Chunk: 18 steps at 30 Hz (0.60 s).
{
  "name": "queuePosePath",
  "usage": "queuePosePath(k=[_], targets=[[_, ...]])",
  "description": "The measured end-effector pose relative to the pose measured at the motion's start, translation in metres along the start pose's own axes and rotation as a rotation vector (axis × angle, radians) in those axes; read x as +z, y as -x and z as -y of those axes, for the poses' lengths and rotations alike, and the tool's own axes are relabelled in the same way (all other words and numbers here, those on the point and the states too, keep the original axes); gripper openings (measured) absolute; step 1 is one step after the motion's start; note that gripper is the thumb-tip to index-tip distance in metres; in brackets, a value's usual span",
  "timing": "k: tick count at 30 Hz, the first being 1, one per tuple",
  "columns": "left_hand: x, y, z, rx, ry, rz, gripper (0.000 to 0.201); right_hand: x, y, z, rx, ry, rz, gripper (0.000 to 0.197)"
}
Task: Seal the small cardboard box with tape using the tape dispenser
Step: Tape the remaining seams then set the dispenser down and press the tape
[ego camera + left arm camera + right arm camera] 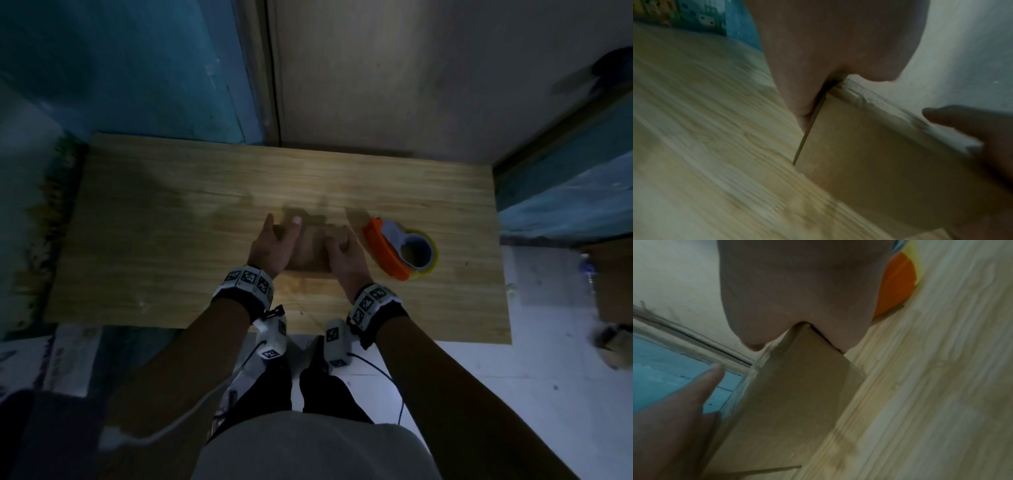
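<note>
**Two hands on the box, tape not used yet**

A small brown box (pixel 310 251) sits on the wooden table (pixel 171 222), near the middle. The left hand (pixel 274 245) holds its left end, with the fingers bent over the top and the thumb sticking out. The right hand (pixel 344 253) holds the right end, with its fingers curled over the top edge. The box sits between the two hands.

The tape dispenser (pixel 399 248) lies on the table just to the right of the box. It is orange, with a roll of yellowish tape in it. No hand is touching it.

The job looks like it is only starting. I cannot see any tape on the box, but the pictures are dark and blurry, so I cannot be sure. The box is plain cardboard and its top looks closed and flat. I think the taping is all left to do.
</note>
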<state>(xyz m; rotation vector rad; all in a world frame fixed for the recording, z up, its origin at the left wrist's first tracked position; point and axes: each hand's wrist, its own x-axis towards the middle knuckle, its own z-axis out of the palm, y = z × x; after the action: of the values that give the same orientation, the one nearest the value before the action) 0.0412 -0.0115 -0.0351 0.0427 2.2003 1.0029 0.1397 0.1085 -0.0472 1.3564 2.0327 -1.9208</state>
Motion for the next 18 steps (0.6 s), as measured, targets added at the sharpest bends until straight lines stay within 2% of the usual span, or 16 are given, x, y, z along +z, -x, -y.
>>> queuePosePath(k=[5,8,11,13,17,18], targets=[[0.001,-0.005,0.016,0.063,0.086,0.042,0.108,0.001,0.007,-0.004,0.001,-0.111,0.002,0.081],[0.001,-0.004,0.016,0.135,0.064,0.025,0.082,0.002,0.006,-0.007,-0.011,-0.108,0.026,0.098],[0.002,-0.004,0.014,0.163,0.047,0.003,0.073,0.002,0.007,-0.005,-0.021,-0.111,0.023,0.101],[0.003,-0.003,0.016,0.176,0.051,-0.006,0.071,0.001,0.008,-0.005,-0.028,-0.100,0.017,0.098],[0.002,-0.002,0.012,0.145,0.100,0.018,0.071,0.000,0.007,-0.002,-0.042,-0.058,0.016,0.075],[0.003,-0.003,0.013,0.139,0.116,0.012,0.069,0.000,0.006,-0.001,-0.047,-0.030,0.013,0.074]])
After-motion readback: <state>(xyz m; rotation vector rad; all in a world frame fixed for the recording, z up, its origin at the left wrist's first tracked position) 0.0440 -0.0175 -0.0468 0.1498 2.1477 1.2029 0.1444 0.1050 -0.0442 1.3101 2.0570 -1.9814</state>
